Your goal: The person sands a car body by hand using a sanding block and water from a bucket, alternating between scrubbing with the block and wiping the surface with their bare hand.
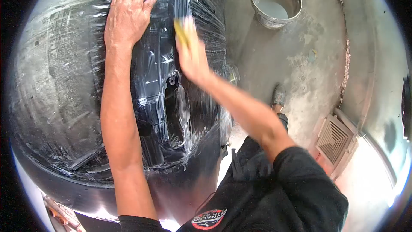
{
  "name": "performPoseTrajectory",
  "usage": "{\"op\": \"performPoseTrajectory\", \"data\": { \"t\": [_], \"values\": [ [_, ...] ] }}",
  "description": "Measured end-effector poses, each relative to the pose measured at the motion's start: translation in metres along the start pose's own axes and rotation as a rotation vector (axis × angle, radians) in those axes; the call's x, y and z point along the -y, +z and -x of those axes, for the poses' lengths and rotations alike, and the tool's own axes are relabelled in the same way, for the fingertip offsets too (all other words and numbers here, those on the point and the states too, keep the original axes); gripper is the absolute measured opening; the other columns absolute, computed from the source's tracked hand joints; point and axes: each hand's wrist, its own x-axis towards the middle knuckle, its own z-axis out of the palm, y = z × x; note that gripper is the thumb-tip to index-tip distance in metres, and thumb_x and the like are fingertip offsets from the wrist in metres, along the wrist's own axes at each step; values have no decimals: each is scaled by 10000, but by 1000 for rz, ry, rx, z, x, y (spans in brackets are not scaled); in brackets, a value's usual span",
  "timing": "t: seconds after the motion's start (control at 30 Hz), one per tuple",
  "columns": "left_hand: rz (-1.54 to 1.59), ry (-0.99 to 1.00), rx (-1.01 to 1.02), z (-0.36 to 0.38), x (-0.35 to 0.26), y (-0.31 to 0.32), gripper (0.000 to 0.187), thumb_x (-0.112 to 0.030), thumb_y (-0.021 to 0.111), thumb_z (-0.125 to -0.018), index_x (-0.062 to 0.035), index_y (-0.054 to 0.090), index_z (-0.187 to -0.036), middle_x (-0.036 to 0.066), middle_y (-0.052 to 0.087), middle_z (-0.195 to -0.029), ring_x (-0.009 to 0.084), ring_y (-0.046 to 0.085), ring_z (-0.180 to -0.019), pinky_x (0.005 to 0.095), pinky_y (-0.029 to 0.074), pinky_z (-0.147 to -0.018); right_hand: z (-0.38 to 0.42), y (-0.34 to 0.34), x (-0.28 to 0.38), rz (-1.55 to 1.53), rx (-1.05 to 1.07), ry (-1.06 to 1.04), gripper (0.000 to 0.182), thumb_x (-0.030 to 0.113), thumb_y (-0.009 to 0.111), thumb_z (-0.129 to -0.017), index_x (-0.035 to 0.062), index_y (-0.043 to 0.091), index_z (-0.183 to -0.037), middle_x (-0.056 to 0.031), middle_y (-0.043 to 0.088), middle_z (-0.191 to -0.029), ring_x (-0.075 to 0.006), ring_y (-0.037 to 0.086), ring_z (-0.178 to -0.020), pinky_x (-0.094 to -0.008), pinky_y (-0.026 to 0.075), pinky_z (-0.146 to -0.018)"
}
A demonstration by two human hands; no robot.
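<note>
Yellow pad (182,35), blurred, held in grip of right hand (193,58), over wet black vehicle bodywork (60,60); contact unclear. Left hand (128,19) open, palm down on bodywork. Bucket (274,24) of cloudy liquid on floor (296,64), well apart.

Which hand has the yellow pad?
The right hand: it holds the yellow pad against the streaked dark surface. The left hand instead lies flat on that surface, with no pad visible.
</note>
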Motion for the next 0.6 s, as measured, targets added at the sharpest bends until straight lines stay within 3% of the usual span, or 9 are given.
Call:
{"op": "performPoseTrajectory", "data": {
  "t": [0.1,0.13,0.2,0.27,0.33,0.4,0.43,0.47,0.6],
  "values": [
    [-36,17,6,0,7,8,485,-413,468,-1081,-137,571,-1467,123,518,-1543,335,433,-1459,464,343,-1211,-41,-8,-2,54,131,45,544,210,477,-1052,-116,408,-1483,-351,387,-1547,-475,333,-1475,-454,240,-1258],
    [-52,27,9,0,8,8,488,-422,460,-1083,-146,570,-1470,117,516,-1546,328,430,-1463,463,342,-1213,-14,-3,-19,128,125,-8,556,207,477,-1050,-108,391,-1500,-350,372,-1558,-472,321,-1484,-457,232,-1261],
    [-55,21,-19,2,8,13,490,-430,454,-1084,-153,568,-1471,106,512,-1551,327,429,-1464,459,342,-1214,98,-19,4,35,160,-109,615,210,432,-1057,-89,275,-1571,-363,138,-1653,-485,152,-1552,-514,129,-1279],
    [-59,37,-42,4,12,20,490,-440,455,-1082,-164,572,-1470,98,515,-1550,327,431,-1462,455,338,-1219,202,-22,16,43,270,122,628,219,398,-1060,-65,235,-1595,-358,93,-1663,-488,71,-1565,-518,88,-1283],
    [-74,51,-25,-1,13,15,497,-463,463,-1075,-176,583,-1463,93,525,-1542,328,440,-1456,451,335,-1223,206,-28,14,-41,272,142,581,228,385,-1067,-38,314,-1578,-361,70,-1663,-496,65,-1562,-531,90,-1279],
    [-48,60,-66,1,16,19,501,-470,467,-1071,-176,590,-1458,102,538,-1529,335,454,-1445,452,342,-1218,124,-29,-12,42,171,-40,545,251,425,-1071,-24,398,-1540,-354,172,-1645,-484,179,-1543,-500,189,-1269],
    [-8,65,-33,2,19,22,568,-497,475,-1060,-146,534,-1504,93,484,-1578,312,398,-1487,446,306,-1239,72,-26,-17,-74,137,190,535,252,460,-1063,-22,426,-1520,-345,253,-1616,-470,252,-1517,-478,242,-1253],
    [244,-154,114,-7,-25,-44,442,-260,565,-1016,25,630,-1347,232,543,-1484,399,441,-1432,454,343,-1198,29,-25,-18,-190,95,414,525,253,495,-1054,-20,453,-1500,-336,334,-1586,-455,325,-1491,-455,296,-1236],
    [230,-123,74,-3,-26,-40,447,-273,552,-1023,23,628,-1350,224,540,-1491,390,437,-1437,447,336,-1204,10,-37,-28,60,76,148,504,245,529,-1037,-3,482,-1472,-317,454,-1511,-426,398,-1452,-430,351,-1208]
  ]
}}
